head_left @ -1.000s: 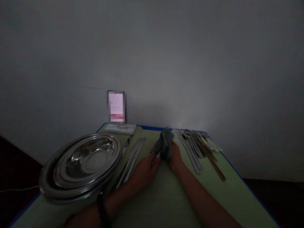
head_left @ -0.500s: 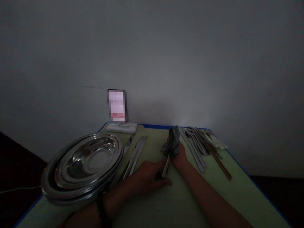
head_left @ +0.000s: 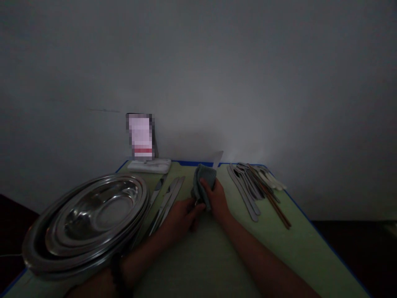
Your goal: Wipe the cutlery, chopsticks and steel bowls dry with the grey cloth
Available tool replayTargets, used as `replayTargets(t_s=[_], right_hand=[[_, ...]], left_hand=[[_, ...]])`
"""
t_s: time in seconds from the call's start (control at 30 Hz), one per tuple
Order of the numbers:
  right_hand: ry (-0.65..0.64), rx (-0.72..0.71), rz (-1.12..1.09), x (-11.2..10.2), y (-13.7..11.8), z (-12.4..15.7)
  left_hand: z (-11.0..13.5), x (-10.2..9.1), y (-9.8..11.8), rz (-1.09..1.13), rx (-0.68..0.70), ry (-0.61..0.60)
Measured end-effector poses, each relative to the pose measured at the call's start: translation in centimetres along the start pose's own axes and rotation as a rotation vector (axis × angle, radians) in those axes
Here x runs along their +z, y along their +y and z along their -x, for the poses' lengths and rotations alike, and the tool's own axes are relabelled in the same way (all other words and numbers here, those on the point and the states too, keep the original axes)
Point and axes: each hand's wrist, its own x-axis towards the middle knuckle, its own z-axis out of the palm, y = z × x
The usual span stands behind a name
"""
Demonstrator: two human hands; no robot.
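Observation:
My left hand (head_left: 181, 216) grips the handle of a table knife whose blade tip (head_left: 217, 159) pokes up beyond a grey cloth (head_left: 203, 182). My right hand (head_left: 215, 198) is wrapped round that cloth, which is folded over the blade. Both hands meet over the middle of the green table (head_left: 211, 265). Most of the knife is hidden by the cloth and fingers.
Stacked steel bowls (head_left: 83, 221) sit at the left. Other knives (head_left: 166, 200) lie just left of my hands. A row of spoons, knives and chopsticks (head_left: 256, 186) lies at the right. A white stand (head_left: 149, 165) with a blurred card sits by the wall.
The knife was drawn out of the cloth toward me, then pushed back in; its blade tip now sticks out beyond the cloth. The view shifted slightly.

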Motion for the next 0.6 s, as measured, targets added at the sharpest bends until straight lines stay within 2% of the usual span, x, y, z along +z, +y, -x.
replayTargets(t_s=[0.1,0.2,0.37,0.5,0.6], right_hand=[[-0.02,-0.012,0.002,-0.1,0.1,-0.1],[0.021,0.052,-0.061,-0.4,0.5,-0.7],[0.195,0.217,-0.444,-1.8,1.2,-2.7],[0.362,0.181,-0.641,-3.5,0.2,-4.5],[0.431,0.12,-0.659,-4.4,-1.0,-5.2]], left_hand=[[0.0,0.1,0.0,-0.113,0.043,0.019],[0.1,0.3,-0.1,-0.252,0.147,0.039],[0.9,0.5,0.2,-0.366,0.271,-0.129],[1.5,0.1,0.6,-0.402,0.345,-0.226],[1.6,-0.2,0.7,-0.291,0.314,-0.316]])
